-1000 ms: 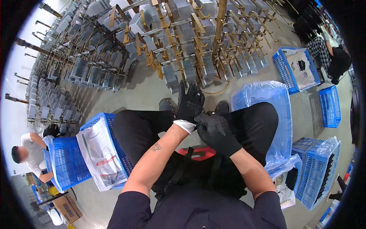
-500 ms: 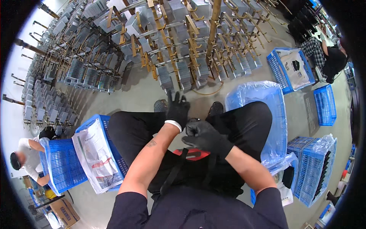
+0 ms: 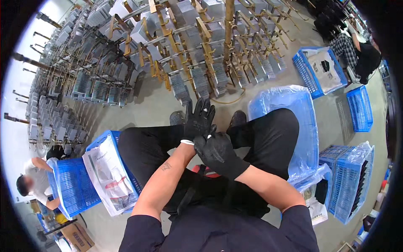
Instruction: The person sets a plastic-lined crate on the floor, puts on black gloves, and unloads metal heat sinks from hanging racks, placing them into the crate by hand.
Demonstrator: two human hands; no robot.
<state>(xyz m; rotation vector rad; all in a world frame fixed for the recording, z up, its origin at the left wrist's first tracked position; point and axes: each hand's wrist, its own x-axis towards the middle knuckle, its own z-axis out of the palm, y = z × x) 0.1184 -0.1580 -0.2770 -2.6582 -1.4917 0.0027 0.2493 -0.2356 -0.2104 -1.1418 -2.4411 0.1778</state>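
Observation:
My left hand (image 3: 198,122), in a black work glove with a white cuff, is held over my lap. Its fingers are stretched out and apart, and it holds no object. Crossing to it from the right, my gloved right hand (image 3: 216,152) has its curled fingers closed on the left glove near the thumb base and cuff. Small pale spots show on both gloves. Below the hands, a red thing (image 3: 205,171) between my thighs is partly hidden by the right hand and a dark strap.
Racks with brass-coloured hooks (image 3: 201,29) carry finned metal parts (image 3: 199,80) ahead. A paper-covered blue crate (image 3: 111,136) stands left; a plastic-lined crate (image 3: 308,126) and stacked crates (image 3: 348,185) stand right. One person (image 3: 31,180) works at far left, another (image 3: 367,61) at far right.
My right hand has moved up and left, from beside the left wrist onto the left glove. The left hand's fingers have straightened. Less of the red thing shows.

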